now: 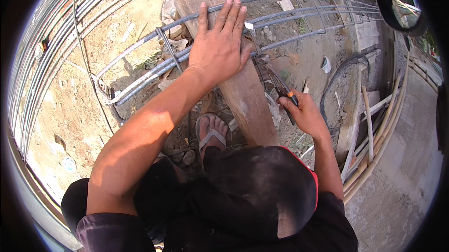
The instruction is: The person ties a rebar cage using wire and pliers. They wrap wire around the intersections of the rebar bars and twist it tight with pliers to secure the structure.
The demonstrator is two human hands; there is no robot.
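Before me a cage of ribbed steel rebar (143, 75) lies across a thick wooden beam (245, 101). My left hand (221, 43) rests palm down on the bars over the beam, its fingers stretched and slightly apart. In my right hand (308, 111) is a pair of pincers (279, 86) with dark handles and orange bands. Their jaws point up toward a stirrup by the lower bar, just right of my left hand; whether they grip wire there I cannot tell. Another steel stirrup (171, 49) crosses the bars left of that hand.
A bundle of long rebars (58, 38) curves along the left. Coiled tie wire (331, 87) lies to the right, near bamboo poles (382, 129) and a concrete surface (403, 168). My sandalled foot (212, 131) stands on the dirt beside the beam.
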